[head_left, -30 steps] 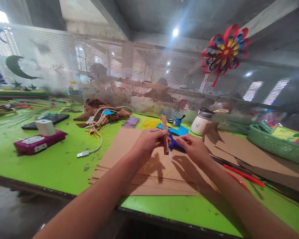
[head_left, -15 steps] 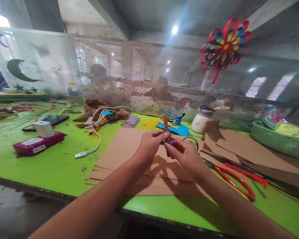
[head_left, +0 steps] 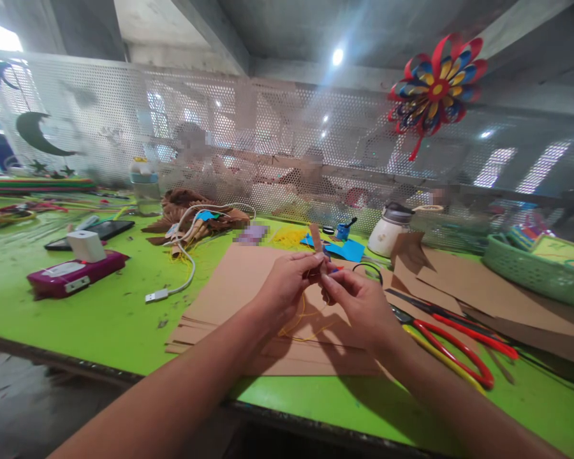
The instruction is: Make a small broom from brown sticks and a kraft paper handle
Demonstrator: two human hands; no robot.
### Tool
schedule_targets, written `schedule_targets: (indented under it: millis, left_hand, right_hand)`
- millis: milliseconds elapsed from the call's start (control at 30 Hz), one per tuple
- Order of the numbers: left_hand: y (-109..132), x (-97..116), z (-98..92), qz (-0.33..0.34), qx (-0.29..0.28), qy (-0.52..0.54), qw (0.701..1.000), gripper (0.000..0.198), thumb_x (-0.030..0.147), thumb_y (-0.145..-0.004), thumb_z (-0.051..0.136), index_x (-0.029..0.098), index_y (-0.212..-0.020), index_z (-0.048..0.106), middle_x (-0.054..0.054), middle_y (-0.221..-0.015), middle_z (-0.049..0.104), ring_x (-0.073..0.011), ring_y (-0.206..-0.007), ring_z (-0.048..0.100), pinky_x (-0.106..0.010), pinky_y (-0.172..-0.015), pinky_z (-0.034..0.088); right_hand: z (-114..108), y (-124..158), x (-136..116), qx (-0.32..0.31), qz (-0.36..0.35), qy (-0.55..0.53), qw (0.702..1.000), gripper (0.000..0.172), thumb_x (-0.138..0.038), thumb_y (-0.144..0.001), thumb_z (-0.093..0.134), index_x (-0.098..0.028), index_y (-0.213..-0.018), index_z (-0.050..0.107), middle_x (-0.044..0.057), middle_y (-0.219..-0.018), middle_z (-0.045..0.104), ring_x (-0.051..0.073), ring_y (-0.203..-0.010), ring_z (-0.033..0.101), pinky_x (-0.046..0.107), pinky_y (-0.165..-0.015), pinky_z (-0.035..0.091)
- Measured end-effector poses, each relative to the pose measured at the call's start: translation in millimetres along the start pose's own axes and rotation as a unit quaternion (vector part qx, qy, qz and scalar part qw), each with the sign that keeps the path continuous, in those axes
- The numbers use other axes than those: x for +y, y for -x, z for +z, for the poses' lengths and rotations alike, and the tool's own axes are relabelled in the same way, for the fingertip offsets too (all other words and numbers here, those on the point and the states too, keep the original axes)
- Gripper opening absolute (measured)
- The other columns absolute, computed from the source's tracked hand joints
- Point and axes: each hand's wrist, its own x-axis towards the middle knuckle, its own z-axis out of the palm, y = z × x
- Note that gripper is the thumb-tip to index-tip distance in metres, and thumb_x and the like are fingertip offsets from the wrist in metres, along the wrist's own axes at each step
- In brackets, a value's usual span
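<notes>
Upright in the fingers of my left hand point(head_left: 287, 284) is a narrow brown paper strip point(head_left: 315, 237), whose lower part is hidden by the fingers. My right hand point(head_left: 356, 296) is closed in a pinch just beside it, fingertips touching or nearly touching those of the left. Yellow thread point(head_left: 302, 315) hangs in a loop below both hands and runs up to the right fingertips, which appear to grip it. Under the hands lies a stack of brown paper sheets point(head_left: 243, 274). Something small and blue and red shows behind the fingers, too hidden to name.
Red-handled scissors point(head_left: 459, 347) lie right of the paper stack, near a green basket point(head_left: 530, 264). A white jar point(head_left: 387, 233) and blue paper point(head_left: 347, 250) stand behind. Leftward are a white cable point(head_left: 191, 268), a purple box point(head_left: 76, 274) and brown crumpled paper point(head_left: 182, 204).
The brown paper strip now leans slightly left and sits a little lower. My right fingertips have shifted in close to my left ones. The view has moved slightly.
</notes>
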Motion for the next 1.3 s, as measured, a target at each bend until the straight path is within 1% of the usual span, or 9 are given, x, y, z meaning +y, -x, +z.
schedule_targets:
  millis: [167,333,500,700,833,967,1033,1167,1300]
  left_hand:
    - [0.2,-2.2,0.9,-0.011,0.016,0.003,1.000,0.014,0.021,-0.072,0.061,0.008,-0.068,0.066,-0.007,-0.067,0.064,-0.0140,-0.062,0.059,-0.026,-0.062,0.047]
    - [-0.1,-5.3,2.5,-0.012,0.034,-0.003,0.999,0.011,0.018,-0.070,0.063,0.008,-0.065,0.063,-0.006,-0.064,0.063,-0.0120,-0.057,0.057,-0.025,-0.059,0.046]
    - [-0.4,-6.7,2.5,-0.022,0.041,-0.006,0.999,0.009,0.016,-0.071,0.062,0.007,-0.069,0.064,-0.006,-0.064,0.063,-0.0116,-0.056,0.057,-0.023,-0.055,0.044]
    - [-1.7,-13.9,1.0,-0.044,0.025,0.017,0.999,0.012,0.017,-0.074,0.060,0.007,-0.069,0.064,-0.008,-0.067,0.064,-0.0124,-0.060,0.058,-0.026,-0.062,0.048]
    - [-1.6,-17.5,2.0,-0.058,0.014,0.021,0.998,0.007,0.013,-0.073,0.062,0.007,-0.071,0.063,-0.007,-0.067,0.064,-0.0115,-0.058,0.058,-0.025,-0.061,0.047]
    - [-1.5,-16.3,2.6,-0.060,0.032,0.008,0.998,0.007,0.009,-0.075,0.058,0.008,-0.069,0.062,-0.005,-0.063,0.062,-0.0103,-0.056,0.057,-0.024,-0.059,0.047]
    - [-1.8,-15.4,2.3,-0.058,0.039,0.000,0.998,0.009,0.009,-0.075,0.057,0.008,-0.067,0.060,-0.003,-0.059,0.060,-0.0098,-0.053,0.056,-0.023,-0.056,0.046]
    - [-2.2,-15.3,0.5,-0.048,0.041,-0.009,0.998,0.013,0.013,-0.074,0.061,0.010,-0.061,0.057,-0.002,-0.054,0.057,-0.0098,-0.048,0.054,-0.023,-0.051,0.043]
    - [-1.6,-15.2,-1.2,-0.048,0.015,-0.005,0.999,0.011,0.018,-0.073,0.064,0.010,-0.067,0.059,-0.002,-0.057,0.057,-0.0110,-0.048,0.053,-0.025,-0.049,0.043]
  right_hand:
    - [1.3,1.3,0.4,0.004,0.013,-0.012,1.000,0.029,-0.042,-0.081,0.056,-0.015,-0.072,0.059,-0.001,-0.062,0.054,0.012,-0.059,0.047,0.027,-0.058,0.038]
    - [3.8,3.5,-2.9,0.003,0.018,-0.014,1.000,0.031,-0.042,-0.082,0.055,-0.015,-0.067,0.055,-0.002,-0.060,0.052,0.011,-0.058,0.044,0.026,-0.057,0.036]
    - [5.5,4.3,-2.7,0.008,0.031,0.004,0.999,0.034,-0.045,-0.082,0.054,-0.016,-0.064,0.053,-0.002,-0.058,0.051,0.011,-0.057,0.044,0.026,-0.055,0.035]
    - [2.3,2.3,2.6,0.017,0.040,0.007,0.999,0.029,-0.041,-0.081,0.055,-0.016,-0.067,0.054,-0.003,-0.058,0.051,0.012,-0.056,0.044,0.026,-0.054,0.034]
    - [1.4,0.9,3.4,0.017,0.036,0.018,0.999,0.025,-0.037,-0.081,0.054,-0.015,-0.070,0.056,-0.002,-0.059,0.053,0.012,-0.057,0.045,0.026,-0.055,0.035]
    - [3.0,0.7,1.9,0.009,0.043,0.018,0.999,0.026,-0.037,-0.081,0.054,-0.015,-0.067,0.055,-0.002,-0.058,0.052,0.012,-0.055,0.044,0.025,-0.053,0.035]
    - [3.9,1.6,0.1,-0.002,0.049,0.003,0.999,0.027,-0.039,-0.081,0.054,-0.015,-0.070,0.057,-0.001,-0.060,0.054,0.012,-0.057,0.045,0.026,-0.053,0.036]
    - [4.9,3.9,-3.2,-0.023,0.062,-0.028,0.997,0.030,-0.043,-0.081,0.054,-0.014,-0.078,0.061,0.000,-0.064,0.056,0.013,-0.059,0.048,0.027,-0.056,0.038]
    - [4.0,4.1,-0.7,-0.015,0.083,-0.056,0.995,0.028,-0.042,-0.078,0.059,-0.014,-0.076,0.062,0.000,-0.062,0.057,0.014,-0.059,0.049,0.028,-0.057,0.038]
